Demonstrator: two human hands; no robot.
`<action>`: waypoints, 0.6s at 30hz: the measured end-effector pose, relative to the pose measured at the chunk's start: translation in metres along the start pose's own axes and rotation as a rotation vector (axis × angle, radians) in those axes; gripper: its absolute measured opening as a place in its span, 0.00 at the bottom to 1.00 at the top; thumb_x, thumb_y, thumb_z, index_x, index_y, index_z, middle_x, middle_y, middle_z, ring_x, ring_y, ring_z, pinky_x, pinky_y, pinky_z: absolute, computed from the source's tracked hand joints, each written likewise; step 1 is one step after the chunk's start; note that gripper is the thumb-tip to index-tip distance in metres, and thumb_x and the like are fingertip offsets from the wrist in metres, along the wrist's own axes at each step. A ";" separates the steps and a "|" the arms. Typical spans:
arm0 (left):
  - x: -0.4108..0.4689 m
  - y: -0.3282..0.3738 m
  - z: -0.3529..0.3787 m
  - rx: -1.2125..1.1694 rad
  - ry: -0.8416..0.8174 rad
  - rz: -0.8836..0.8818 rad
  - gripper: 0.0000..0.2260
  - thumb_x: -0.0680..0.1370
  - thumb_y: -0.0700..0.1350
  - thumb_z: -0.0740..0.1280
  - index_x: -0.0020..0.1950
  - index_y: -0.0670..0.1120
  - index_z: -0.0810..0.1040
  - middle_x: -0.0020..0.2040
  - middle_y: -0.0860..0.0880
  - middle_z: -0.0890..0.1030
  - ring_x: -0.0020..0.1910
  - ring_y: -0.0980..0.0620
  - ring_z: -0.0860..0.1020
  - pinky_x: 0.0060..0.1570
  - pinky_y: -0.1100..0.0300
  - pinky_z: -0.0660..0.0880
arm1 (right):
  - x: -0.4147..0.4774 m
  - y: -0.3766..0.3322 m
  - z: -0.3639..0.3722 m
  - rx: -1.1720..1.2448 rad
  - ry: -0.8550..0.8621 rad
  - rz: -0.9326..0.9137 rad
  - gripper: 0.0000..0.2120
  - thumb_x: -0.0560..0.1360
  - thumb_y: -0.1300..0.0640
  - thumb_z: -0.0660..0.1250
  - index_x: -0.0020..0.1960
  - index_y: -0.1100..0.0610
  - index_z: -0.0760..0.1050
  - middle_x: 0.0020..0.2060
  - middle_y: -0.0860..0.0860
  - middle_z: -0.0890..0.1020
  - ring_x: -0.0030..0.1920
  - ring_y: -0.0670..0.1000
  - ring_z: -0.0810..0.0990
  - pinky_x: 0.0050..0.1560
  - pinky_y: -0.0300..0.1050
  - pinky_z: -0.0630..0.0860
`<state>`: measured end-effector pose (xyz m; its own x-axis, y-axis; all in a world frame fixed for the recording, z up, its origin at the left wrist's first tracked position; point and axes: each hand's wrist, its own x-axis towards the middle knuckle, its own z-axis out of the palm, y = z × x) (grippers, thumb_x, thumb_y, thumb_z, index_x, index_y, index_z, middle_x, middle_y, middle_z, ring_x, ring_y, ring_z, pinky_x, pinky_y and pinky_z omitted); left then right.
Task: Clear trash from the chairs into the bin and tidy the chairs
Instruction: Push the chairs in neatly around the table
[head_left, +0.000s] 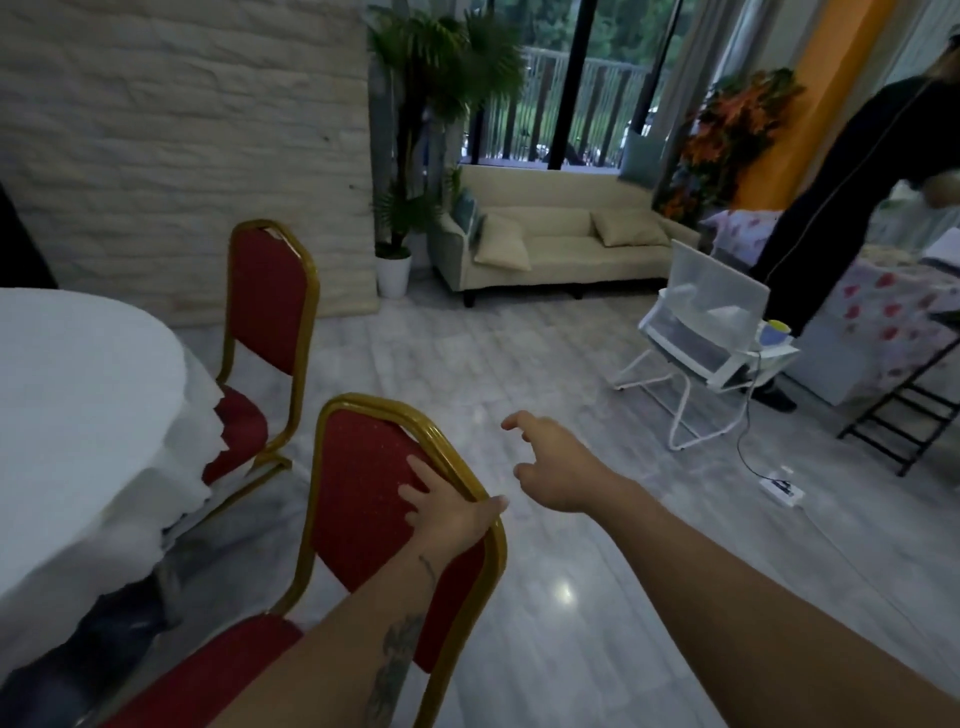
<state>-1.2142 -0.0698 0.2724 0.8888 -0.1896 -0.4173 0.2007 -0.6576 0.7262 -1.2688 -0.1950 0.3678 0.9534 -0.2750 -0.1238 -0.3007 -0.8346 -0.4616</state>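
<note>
A red banquet chair with a gold frame (358, 499) stands in front of me beside the round table. My left hand (447, 514) grips the right edge of its backrest, fingers on the red padding and thumb over the gold rail. My right hand (556, 467) hovers in the air to the right of the backrest, fingers spread and curled, holding nothing. A second red and gold chair (270, 306) stands farther along the table, its seat partly under the cloth. No trash or bin is in sight.
The round table with a white cloth (78, 405) fills the left. A white mesh chair (711, 332) and a power strip (782, 491) with a cable lie on the floor at right. A person in black (841, 192) stands at the far right. A cream sofa (556, 244) is at the back.
</note>
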 end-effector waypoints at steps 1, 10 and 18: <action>0.004 0.002 0.009 -0.005 0.028 -0.016 0.63 0.66 0.63 0.75 0.76 0.48 0.25 0.78 0.36 0.37 0.76 0.31 0.52 0.72 0.42 0.58 | 0.013 -0.001 0.000 -0.016 -0.017 -0.038 0.28 0.76 0.63 0.65 0.73 0.47 0.64 0.70 0.54 0.69 0.65 0.55 0.73 0.54 0.44 0.73; 0.014 0.009 0.034 0.055 0.216 -0.056 0.59 0.67 0.56 0.73 0.76 0.48 0.27 0.80 0.40 0.42 0.78 0.37 0.50 0.74 0.44 0.59 | 0.095 -0.021 0.013 -0.257 -0.281 -0.465 0.33 0.74 0.60 0.65 0.76 0.43 0.62 0.68 0.55 0.68 0.65 0.59 0.70 0.60 0.55 0.76; -0.005 0.022 0.038 0.039 0.229 -0.163 0.59 0.64 0.54 0.72 0.78 0.52 0.30 0.81 0.47 0.43 0.76 0.41 0.60 0.69 0.45 0.68 | 0.115 -0.011 0.005 -0.568 -0.255 -0.853 0.35 0.76 0.59 0.64 0.78 0.42 0.56 0.75 0.58 0.60 0.70 0.63 0.65 0.65 0.59 0.72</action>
<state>-1.2297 -0.1113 0.2701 0.9169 0.0872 -0.3894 0.3363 -0.6940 0.6366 -1.1559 -0.2147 0.3540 0.8111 0.5615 -0.1636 0.5676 -0.8232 -0.0117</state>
